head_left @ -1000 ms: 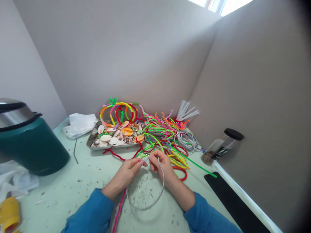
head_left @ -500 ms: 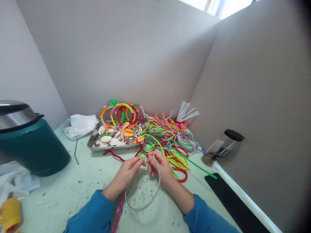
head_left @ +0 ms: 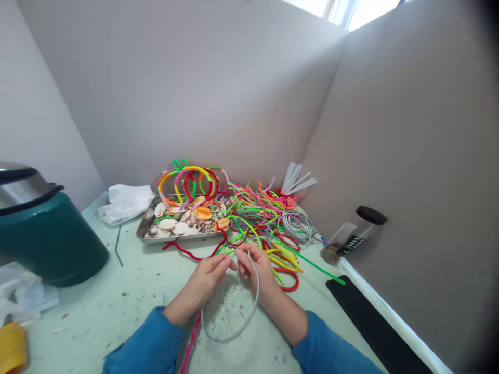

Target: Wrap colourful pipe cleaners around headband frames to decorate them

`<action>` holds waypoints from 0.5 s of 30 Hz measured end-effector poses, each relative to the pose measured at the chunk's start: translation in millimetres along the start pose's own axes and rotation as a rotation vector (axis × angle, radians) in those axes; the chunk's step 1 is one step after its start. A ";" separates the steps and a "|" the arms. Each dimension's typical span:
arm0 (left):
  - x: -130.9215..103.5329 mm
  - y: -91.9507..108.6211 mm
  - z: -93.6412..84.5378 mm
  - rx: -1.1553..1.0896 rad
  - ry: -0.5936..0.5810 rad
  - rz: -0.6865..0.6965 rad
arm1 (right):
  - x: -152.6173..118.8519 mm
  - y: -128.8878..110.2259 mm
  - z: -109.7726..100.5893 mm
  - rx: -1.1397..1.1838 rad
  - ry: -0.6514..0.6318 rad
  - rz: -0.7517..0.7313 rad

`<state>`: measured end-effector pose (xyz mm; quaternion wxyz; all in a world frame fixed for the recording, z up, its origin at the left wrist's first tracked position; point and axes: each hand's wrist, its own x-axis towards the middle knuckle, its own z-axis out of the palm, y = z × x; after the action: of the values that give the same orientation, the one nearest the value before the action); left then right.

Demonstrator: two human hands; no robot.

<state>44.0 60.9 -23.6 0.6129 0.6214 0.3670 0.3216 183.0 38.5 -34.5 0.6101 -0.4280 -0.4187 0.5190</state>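
A grey wire (head_left: 256,298) is bent into a round loop, open side upward, in front of me. My left hand (head_left: 206,278) pinches one end of it between thumb and fingers. On the other end, my right hand (head_left: 259,270) closes its thumb and fingertips. The two ends meet or nearly meet between my fingertips, where the details are too small to make out. Below my left forearm a pink fuzzy pipe cleaner (head_left: 192,340) runs toward the near edge. Just beyond my hands lies a heap of coloured pipe cleaners (head_left: 259,205).
A metal tray (head_left: 156,240) holds seashells, with pipe-cleaner hoops (head_left: 195,182) standing in it. At left is a large green flask (head_left: 54,239). A coil of grey wire (head_left: 298,228), a clear jar with a black lid (head_left: 356,234) and a black strip (head_left: 370,317) are at right.
My hands still hold the wire loop at nearly the same place, with fingertips slightly shifted. The whole view has moved a little, so the surroundings appear slightly farther left.
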 end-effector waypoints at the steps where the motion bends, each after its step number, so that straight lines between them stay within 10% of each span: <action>1: 0.0 -0.3 -0.3 0.009 0.003 0.004 | 0.5 -0.4 -0.6 0.007 0.000 0.004; 15: 4.7 -12.6 -5.8 0.101 -0.031 0.028 | 3.5 3.0 -9.1 -0.216 -0.033 -0.122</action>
<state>40.8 67.7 -36.2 0.5819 0.6615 0.3645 0.3014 191.2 41.4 -39.7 0.5838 -0.4564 -0.5075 0.4397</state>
